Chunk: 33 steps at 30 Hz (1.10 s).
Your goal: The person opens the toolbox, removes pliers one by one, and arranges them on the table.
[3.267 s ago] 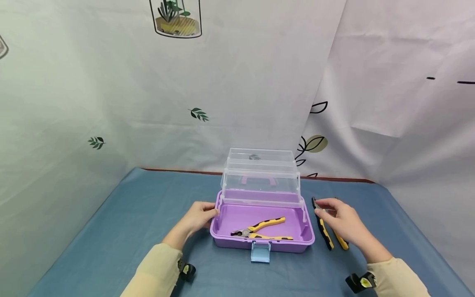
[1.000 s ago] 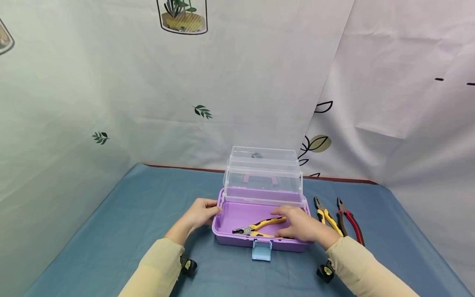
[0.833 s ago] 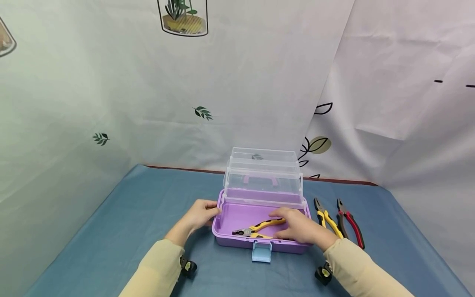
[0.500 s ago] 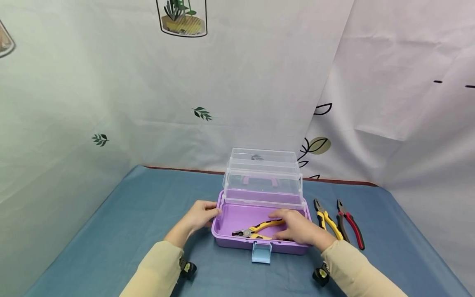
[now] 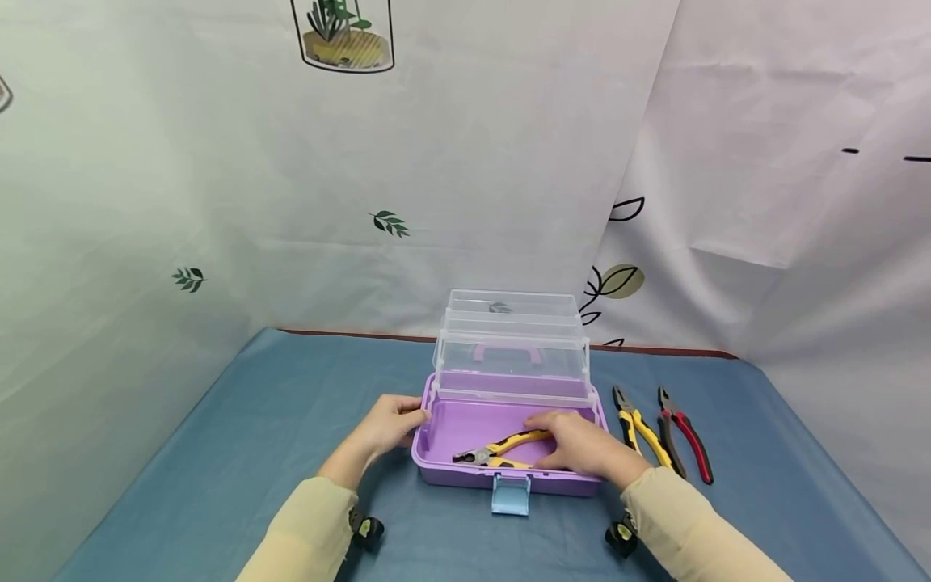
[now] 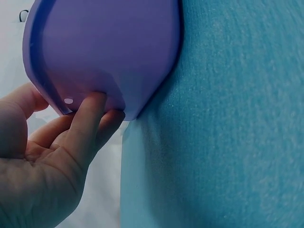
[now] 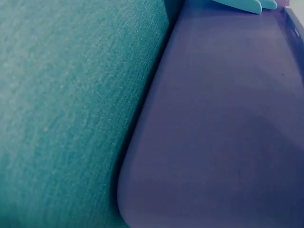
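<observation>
A purple toolbox (image 5: 465,477) stands open on the blue cloth, with its clear lid and tray (image 5: 512,347) raised at the back. Yellow-and-black pliers (image 5: 494,450) lie inside, jaws pointing left. My right hand (image 5: 578,444) is inside the box, with thumb and fingers curled over the pliers' handles. My left hand (image 5: 389,424) holds the box's left end, thumb at the rim. In the left wrist view its fingers (image 6: 90,118) press the purple wall (image 6: 109,42). The right wrist view shows only the box's outer wall (image 7: 228,128) and the cloth.
Two more pliers lie on the cloth right of the box: a yellow-handled pair (image 5: 640,428) and a red-handled pair (image 5: 687,436). A light blue latch (image 5: 510,493) hangs at the box's front. White printed curtains close off the back and sides.
Since 3.3 s ago my right hand left the pliers on the cloth and went into the box onto the yellow pliers. Over the last second both hands have barely moved.
</observation>
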### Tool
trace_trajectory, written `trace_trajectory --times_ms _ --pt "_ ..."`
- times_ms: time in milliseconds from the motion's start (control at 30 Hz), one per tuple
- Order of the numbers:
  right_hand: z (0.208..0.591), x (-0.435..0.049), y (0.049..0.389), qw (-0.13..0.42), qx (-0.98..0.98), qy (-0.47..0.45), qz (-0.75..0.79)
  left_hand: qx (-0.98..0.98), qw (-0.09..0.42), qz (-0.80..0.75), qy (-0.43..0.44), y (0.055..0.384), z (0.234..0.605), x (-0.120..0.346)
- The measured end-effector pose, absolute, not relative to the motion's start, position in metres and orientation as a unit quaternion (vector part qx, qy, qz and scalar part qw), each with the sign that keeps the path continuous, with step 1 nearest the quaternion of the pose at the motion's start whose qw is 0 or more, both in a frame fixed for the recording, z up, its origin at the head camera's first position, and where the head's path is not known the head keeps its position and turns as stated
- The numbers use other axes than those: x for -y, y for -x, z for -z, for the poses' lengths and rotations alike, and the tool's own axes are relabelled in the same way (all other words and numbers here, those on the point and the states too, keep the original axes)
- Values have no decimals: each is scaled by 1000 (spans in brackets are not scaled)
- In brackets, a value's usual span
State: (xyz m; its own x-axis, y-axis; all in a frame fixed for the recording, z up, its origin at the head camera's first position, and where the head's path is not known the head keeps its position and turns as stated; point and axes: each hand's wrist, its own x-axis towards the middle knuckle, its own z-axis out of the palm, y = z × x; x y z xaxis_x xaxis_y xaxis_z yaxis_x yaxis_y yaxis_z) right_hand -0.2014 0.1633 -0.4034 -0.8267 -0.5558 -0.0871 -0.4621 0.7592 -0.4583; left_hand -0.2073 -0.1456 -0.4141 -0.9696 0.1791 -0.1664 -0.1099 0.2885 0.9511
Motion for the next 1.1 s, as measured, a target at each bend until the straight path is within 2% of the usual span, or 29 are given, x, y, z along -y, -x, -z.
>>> trace_trajectory --times_ms 600,1100 --pt "402 -163 199 123 -936 251 212 -796 120 -592 -26 207 414 146" --pt "405 -161 202 128 -936 276 175 -796 119 -593 -12 208 414 146"
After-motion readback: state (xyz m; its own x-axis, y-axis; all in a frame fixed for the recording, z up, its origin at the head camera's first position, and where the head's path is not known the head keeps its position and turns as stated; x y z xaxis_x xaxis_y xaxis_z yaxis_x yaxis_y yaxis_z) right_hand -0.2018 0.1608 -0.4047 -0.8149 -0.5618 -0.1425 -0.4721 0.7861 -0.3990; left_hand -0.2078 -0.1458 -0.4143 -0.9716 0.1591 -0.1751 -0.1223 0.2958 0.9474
